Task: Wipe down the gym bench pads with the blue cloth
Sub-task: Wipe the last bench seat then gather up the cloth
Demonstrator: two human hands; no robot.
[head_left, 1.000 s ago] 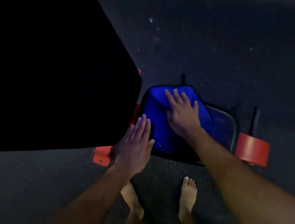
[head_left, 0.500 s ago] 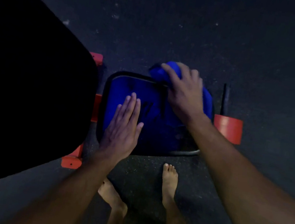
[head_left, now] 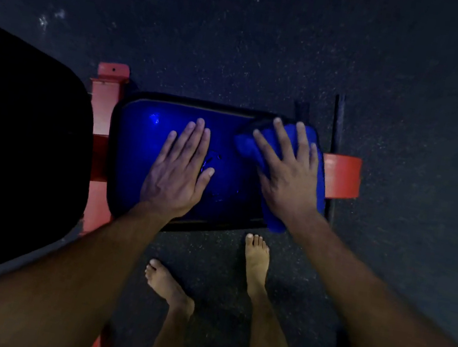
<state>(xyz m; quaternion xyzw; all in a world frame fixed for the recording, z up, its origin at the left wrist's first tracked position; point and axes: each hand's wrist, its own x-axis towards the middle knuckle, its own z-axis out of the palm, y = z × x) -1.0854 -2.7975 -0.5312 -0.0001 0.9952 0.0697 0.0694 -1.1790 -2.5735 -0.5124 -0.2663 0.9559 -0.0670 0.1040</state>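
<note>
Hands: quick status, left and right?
Left hand: open, flat on the blue seat pad, holding nothing.
Right hand: open, fingers spread, pressing the blue cloth onto the pad.

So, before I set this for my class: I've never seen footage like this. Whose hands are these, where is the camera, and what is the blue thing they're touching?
No machine here: a person wears a camera on the head, looking down, so you see their own arms and bare feet. The glossy blue padded seat pad belongs to a gym bench with a red metal frame; the large black back pad fills the left. The left hand rests flat on the seat pad, fingers straight. The right hand presses a crumpled blue cloth against the pad's right end, fingers spread. Everything stands on dark speckled rubber flooring. The light is dim, so finer details cannot be told.
</note>
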